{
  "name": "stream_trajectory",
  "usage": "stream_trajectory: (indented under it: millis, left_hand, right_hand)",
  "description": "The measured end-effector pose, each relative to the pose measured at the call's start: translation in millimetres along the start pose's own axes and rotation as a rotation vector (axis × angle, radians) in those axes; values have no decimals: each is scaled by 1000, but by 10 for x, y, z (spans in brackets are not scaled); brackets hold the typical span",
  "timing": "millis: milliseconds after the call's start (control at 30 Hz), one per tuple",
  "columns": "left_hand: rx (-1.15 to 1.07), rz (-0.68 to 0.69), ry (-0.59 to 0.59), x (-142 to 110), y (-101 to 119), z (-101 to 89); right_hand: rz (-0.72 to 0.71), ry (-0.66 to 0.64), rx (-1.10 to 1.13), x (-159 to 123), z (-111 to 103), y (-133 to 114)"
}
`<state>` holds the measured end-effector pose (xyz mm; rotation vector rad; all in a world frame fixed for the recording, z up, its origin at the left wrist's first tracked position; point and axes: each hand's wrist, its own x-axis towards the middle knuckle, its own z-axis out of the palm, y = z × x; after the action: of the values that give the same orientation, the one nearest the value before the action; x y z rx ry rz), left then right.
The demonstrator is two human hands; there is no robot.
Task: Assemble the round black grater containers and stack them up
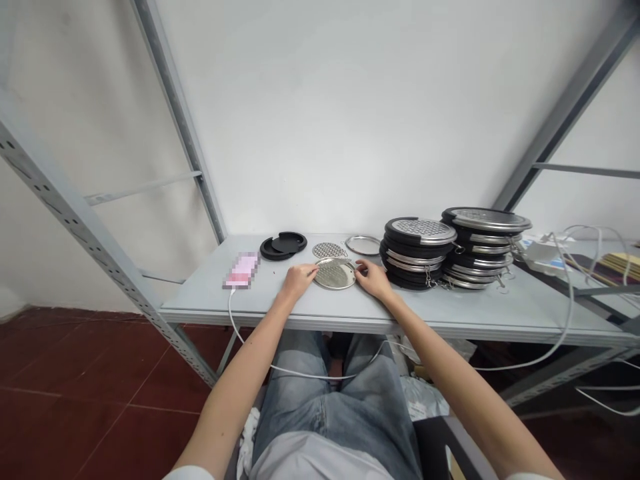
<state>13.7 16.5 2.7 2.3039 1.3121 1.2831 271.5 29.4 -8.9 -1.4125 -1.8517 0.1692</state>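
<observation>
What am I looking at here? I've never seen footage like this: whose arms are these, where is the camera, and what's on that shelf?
This is one picture from a camera worn on a person's head, looking forward and down, so the arms are the wearer's own and no machine is involved. The person sits at a grey metal shelf. The left hand and right hand both hold a round perforated steel disc by its edges. Beyond it lie a black round lid, a smaller perforated disc and a plain steel ring. To the right are two stacks of round black-and-steel pieces. To the left, a phone, blurred out, sits on a white cable.
</observation>
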Motion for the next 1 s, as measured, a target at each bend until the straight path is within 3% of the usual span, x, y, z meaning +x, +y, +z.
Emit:
stream_trajectory:
  millis: [200, 533, 1000]
  left_hand:
    - [7, 78, -47, -7, 1, -26]
    - [-57, 132, -117, -1, 81, -87]
    - [-138, 122, -164, -9, 74, -74]
  right_hand:
    - [95, 36, 107, 47, 35, 112]
    - [50, 54, 148, 25, 0, 91]
    - [54, -97, 80, -11, -81, -43]
